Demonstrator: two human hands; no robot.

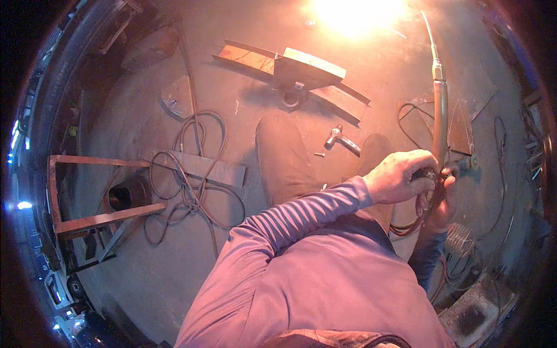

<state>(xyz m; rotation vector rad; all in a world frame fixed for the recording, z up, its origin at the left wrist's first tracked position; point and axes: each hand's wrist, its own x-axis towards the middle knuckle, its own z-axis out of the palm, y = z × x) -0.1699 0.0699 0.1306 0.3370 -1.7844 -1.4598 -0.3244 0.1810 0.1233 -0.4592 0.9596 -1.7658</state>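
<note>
A long torch [441,110], with a thin bent metal tube at its far end and a thick brown handle, points away from me on the right. My right hand [442,203] is closed around the handle's lower end. Reaching across from the left, my left hand [400,177] has its fingers closed in a pinch on the same lower end, at small fittings partly hidden by the fingers. Dark hoses [406,229] run down from below the hands. Beyond my knees lies a steel channel assembly [307,72] with a ring on its near side. A hammer [342,141] and a bolt [319,155] lie between my legs.
Glaring light [360,14] washes out the far floor. Tangled cable [194,174] lies left of me over a flat metal bar [217,172], beside a rusty rectangular frame [104,222]. Metal plates [461,127] lie right of the torch, and coiled wire [461,240] near my right arm.
</note>
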